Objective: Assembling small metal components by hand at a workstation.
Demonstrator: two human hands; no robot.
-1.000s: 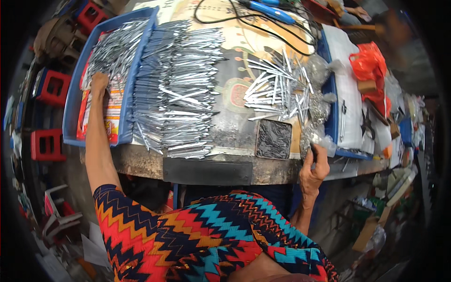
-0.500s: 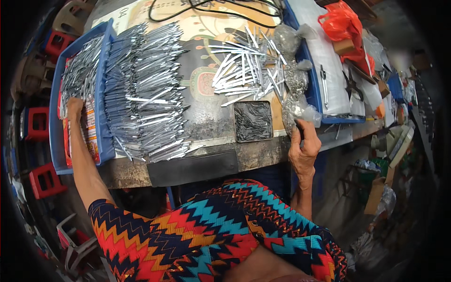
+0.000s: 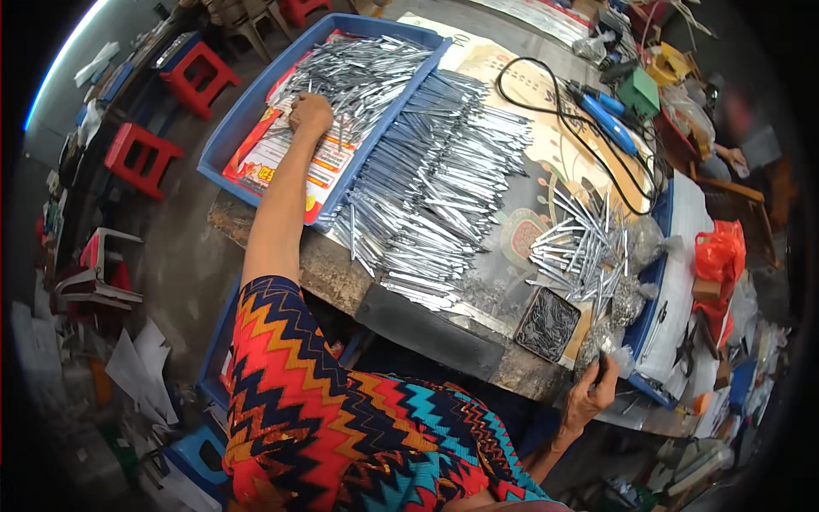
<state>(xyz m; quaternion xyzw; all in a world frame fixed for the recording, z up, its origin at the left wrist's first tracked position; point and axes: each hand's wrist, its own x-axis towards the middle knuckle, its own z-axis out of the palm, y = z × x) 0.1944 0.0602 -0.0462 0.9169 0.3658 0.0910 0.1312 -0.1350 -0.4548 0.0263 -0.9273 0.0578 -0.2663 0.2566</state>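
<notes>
Worktable (image 3: pixel 337 273) now slanting down rightward, the right hand (image 3: pixel 591 392) curls at a clear bag (image 3: pixel 601 343), lower right, while the bunched left hand (image 3: pixel 311 118), both grips unclear, meets slim metal strips (image 3: pixel 367 72), upper left, likely corralled by the blue tray (image 3: pixel 386 135).

At upper left, the left hand (image 3: pixel 310 114) touches metal strips (image 3: pixel 363 75) in a blue tray (image 3: pixel 229 184); at lower right, the right hand (image 3: pixel 593 391) meets a clear bag (image 3: pixel 601 340).

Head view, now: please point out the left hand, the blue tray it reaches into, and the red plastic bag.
Left hand (image 3: pixel 311 114): head view, back of the hand.
Blue tray (image 3: pixel 247 124): head view, its left wall.
Red plastic bag (image 3: pixel 723 246): head view, its upper part.
</notes>
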